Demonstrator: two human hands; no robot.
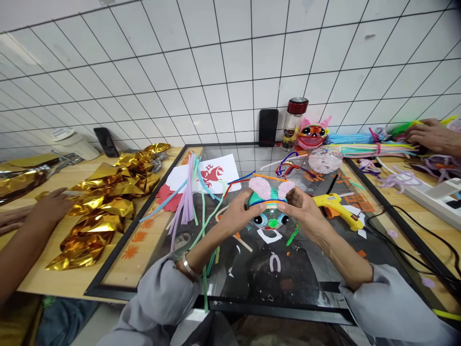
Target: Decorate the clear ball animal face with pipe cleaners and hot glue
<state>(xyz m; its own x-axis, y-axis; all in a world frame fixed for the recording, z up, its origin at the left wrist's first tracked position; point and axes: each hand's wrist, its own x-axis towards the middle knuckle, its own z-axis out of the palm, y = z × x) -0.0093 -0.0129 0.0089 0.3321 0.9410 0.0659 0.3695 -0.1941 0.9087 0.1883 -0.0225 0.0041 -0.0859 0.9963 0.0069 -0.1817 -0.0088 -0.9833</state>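
Note:
Between my two hands is a small animal head made of pipe cleaners, with pink ears, a green top, big round eyes and a green nose. My left hand grips its left side, the thumb along the striped band below the green top. On the opposite side my right hand holds it, its thumb meeting the same band. A loose green pipe cleaner lies below my right hand. White paper scraps lie on the dark board just under the head.
A yellow glue gun lies right of my hand. Pastel pipe cleaners lie left, by a red-printed paper. Behind stand a phone, a glass bottle and a finished animal head. Other people's hands work at both sides, near gold foil.

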